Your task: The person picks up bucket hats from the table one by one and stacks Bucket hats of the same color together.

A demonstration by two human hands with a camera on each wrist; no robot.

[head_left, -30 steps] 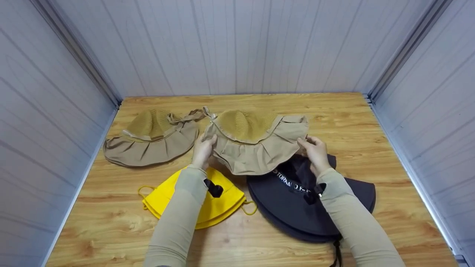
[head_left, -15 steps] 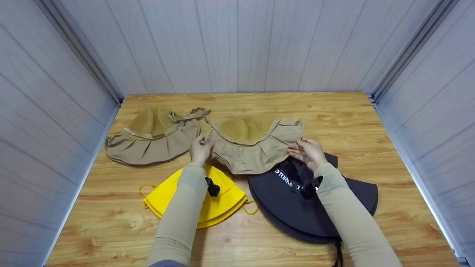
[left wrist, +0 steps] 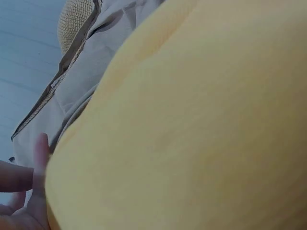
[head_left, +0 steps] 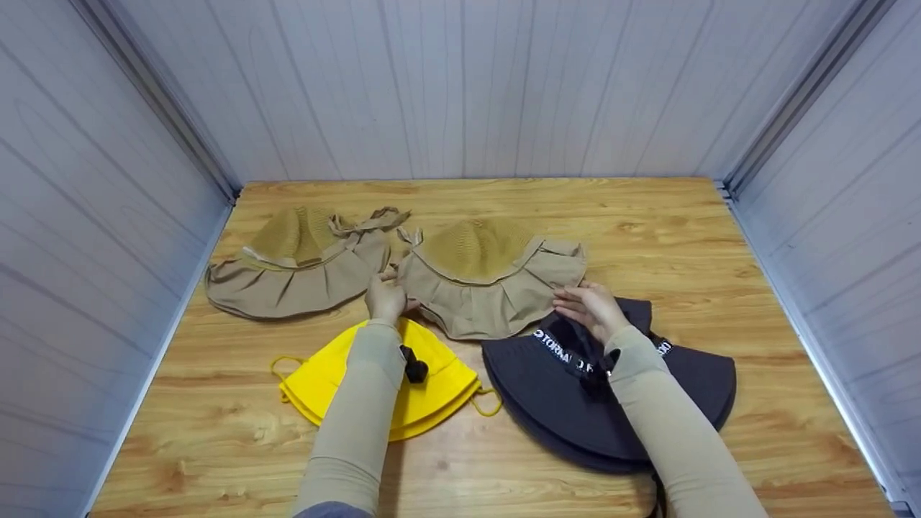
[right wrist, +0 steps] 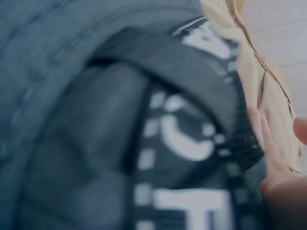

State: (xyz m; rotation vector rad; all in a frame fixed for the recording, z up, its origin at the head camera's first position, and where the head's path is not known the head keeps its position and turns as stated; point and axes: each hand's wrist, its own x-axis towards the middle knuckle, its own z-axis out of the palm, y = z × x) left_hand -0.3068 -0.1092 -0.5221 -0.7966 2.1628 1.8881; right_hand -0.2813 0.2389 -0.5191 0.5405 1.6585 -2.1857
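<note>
A beige sun hat (head_left: 496, 306) with a tan woven crown and pleated brim lies at the middle of the table. At its brim's left end is my left hand (head_left: 386, 296), between this hat and a second similar hat (head_left: 295, 291); in the left wrist view its finger (left wrist: 41, 148) is straight beside the beige cloth. My right hand (head_left: 593, 308) has its straight fingers at the brim's right edge, over a black hat (head_left: 561, 403) with white lettering on its band. In the right wrist view those fingers (right wrist: 268, 139) lie along the beige brim, thumb apart.
A folded yellow hat (head_left: 424, 403) with cord loops lies under my left forearm and fills much of the left wrist view. Light panelled walls (head_left: 460, 86) stand at the back and both sides of the wood-grain table (head_left: 180, 432).
The beige hat has come down onto the table and both hands have let go of its brim. The right hand has moved slightly left and down; the left hand has shifted slightly down.
</note>
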